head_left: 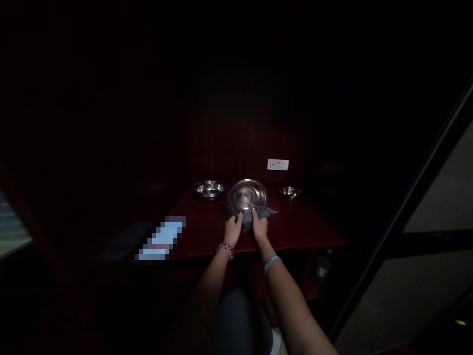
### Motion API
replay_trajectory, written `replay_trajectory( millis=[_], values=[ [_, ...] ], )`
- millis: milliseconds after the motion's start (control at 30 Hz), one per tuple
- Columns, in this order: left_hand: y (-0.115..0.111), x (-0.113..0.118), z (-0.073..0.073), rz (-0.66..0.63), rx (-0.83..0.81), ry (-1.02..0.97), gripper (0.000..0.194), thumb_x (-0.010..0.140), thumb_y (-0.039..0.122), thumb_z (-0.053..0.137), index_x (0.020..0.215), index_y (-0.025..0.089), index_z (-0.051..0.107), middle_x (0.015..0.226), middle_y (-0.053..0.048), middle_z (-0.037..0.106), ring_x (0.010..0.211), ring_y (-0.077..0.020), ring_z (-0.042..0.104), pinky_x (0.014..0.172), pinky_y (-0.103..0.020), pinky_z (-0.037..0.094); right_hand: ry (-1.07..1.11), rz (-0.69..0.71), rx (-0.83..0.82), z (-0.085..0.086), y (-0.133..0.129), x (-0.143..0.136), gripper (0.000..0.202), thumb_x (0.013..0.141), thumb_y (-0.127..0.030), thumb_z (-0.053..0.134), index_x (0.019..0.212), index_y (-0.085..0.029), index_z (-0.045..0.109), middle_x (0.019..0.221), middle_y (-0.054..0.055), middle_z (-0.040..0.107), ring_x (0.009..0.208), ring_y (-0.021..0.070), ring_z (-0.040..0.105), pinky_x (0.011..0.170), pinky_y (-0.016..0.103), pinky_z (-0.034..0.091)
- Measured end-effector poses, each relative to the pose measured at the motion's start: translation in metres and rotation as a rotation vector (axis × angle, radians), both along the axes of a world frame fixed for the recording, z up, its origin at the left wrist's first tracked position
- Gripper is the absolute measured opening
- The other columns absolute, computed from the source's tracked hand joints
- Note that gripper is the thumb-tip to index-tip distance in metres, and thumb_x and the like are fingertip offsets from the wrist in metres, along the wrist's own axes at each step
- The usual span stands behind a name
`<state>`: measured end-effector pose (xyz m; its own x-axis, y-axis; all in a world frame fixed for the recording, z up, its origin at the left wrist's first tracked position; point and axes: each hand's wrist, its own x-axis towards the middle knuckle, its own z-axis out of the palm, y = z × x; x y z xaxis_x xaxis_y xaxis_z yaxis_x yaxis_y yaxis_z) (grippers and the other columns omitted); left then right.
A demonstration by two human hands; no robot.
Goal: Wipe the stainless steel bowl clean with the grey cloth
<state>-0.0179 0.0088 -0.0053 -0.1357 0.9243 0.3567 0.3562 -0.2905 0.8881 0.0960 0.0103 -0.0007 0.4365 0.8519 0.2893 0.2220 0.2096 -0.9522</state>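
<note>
A round, shiny steel plate (247, 195) with ringed steps stands tilted up above the dark red tabletop (295, 227). My left hand (232, 230) is closed on its lower left edge, thumb on the near side. At the lower right edge, my right hand (259, 226) grips a grey-green cloth (261, 212), which lies against the plate. One corner of the cloth sticks out to the right. The fingers behind the plate and cloth are hidden.
Behind and left sits a wide steel bowl (209, 190); a smaller steel bowl (289, 193) is at the back right. A white socket panel (278, 164) is on the back wall. Below the tabletop at right, a bottle (322, 268) shows dimly. The surroundings are very dark.
</note>
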Motion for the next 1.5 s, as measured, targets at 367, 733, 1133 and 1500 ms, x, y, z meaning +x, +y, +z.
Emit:
replay_trajectory(
  millis=[367, 733, 1133, 1500],
  values=[
    [-0.005, -0.001, 0.007, 0.125, 0.06, -0.127, 0.053, 0.091, 0.057, 0.036, 0.066, 0.017, 0.059, 0.069, -0.007, 0.066, 0.065, -0.0168, 0.058, 0.064, -0.027, 0.043, -0.016, 0.011, -0.072, 0.01, -0.007, -0.002, 0.044, 0.088, -0.049, 0.056, 0.107, -0.013, 0.071, 0.101, 0.017, 0.075, 0.107, 0.0258, 0.068, 0.091, 0.031, 0.051],
    [-0.006, -0.002, 0.008, 0.139, 0.093, -0.29, 0.059, 0.091, 0.063, 0.032, 0.09, 0.014, 0.065, 0.092, -0.01, 0.072, 0.082, -0.0178, 0.064, 0.074, -0.026, 0.047, -0.011, 0.014, -0.084, 0.009, -0.008, -0.002, 0.047, 0.087, -0.052, 0.057, 0.103, -0.011, 0.072, 0.103, 0.019, 0.074, 0.109, 0.0277, 0.068, 0.092, 0.033, 0.05],
    [0.001, -0.001, 0.0, 0.072, 0.135, -0.22, 0.037, 0.088, 0.041, 0.055, 0.114, 0.016, 0.061, 0.116, -0.014, 0.07, 0.104, -0.0213, 0.066, 0.091, -0.032, 0.049, 0.019, 0.015, -0.047, 0.007, -0.005, -0.001, 0.043, 0.091, -0.047, 0.052, 0.11, -0.013, 0.07, 0.104, 0.015, 0.075, 0.105, 0.0249, 0.069, 0.089, 0.03, 0.052],
    [-0.001, 0.001, 0.0, 0.026, -0.019, 0.073, 0.042, 0.088, 0.05, 0.05, 0.079, 0.014, 0.07, 0.083, -0.015, 0.074, 0.078, -0.0232, 0.068, 0.07, -0.03, 0.046, -0.005, -0.013, -0.034, 0.002, -0.002, 0.0, 0.046, 0.092, -0.048, 0.049, 0.11, -0.012, 0.071, 0.097, 0.015, 0.076, 0.094, 0.0248, 0.073, 0.082, 0.03, 0.054]
  ],
)
